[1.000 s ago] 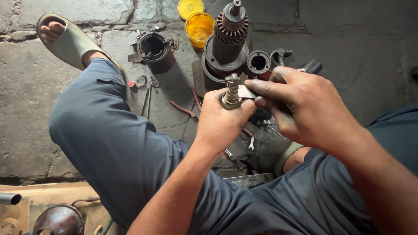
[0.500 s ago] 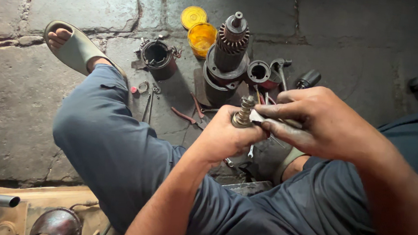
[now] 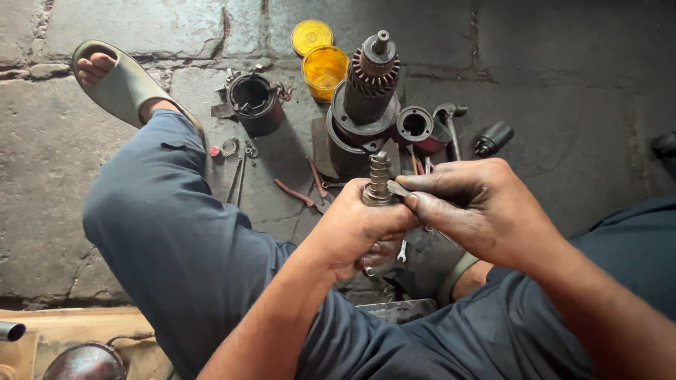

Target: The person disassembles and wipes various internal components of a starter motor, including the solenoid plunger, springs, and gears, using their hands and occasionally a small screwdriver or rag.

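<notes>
My left hand [image 3: 355, 229] is closed around a small metal shaft with a spiral-grooved end [image 3: 377, 180], held upright above my lap. My right hand [image 3: 474, 206] pinches a thin flat metal tool [image 3: 397, 189] and presses its tip against the collar of that shaft. Both hands are grimy and touch each other around the part. Just beyond them on the stone floor stands a large starter motor body with a toothed gear on top [image 3: 369, 90].
On the floor lie a round dark housing [image 3: 253, 99], a yellow cup [image 3: 323, 69] and yellow lid [image 3: 311, 35], a red-rimmed ring part [image 3: 416, 127], a wrench [image 3: 451, 126], pliers [image 3: 297, 193], a dark cylinder [image 3: 494, 137]. My left leg and sandalled foot [image 3: 113, 86] stretch out left.
The view has shifted slightly, and my hands with the shaft have moved a little lower and to the right. My right hand keeps working the thin tool at the shaft's collar.
</notes>
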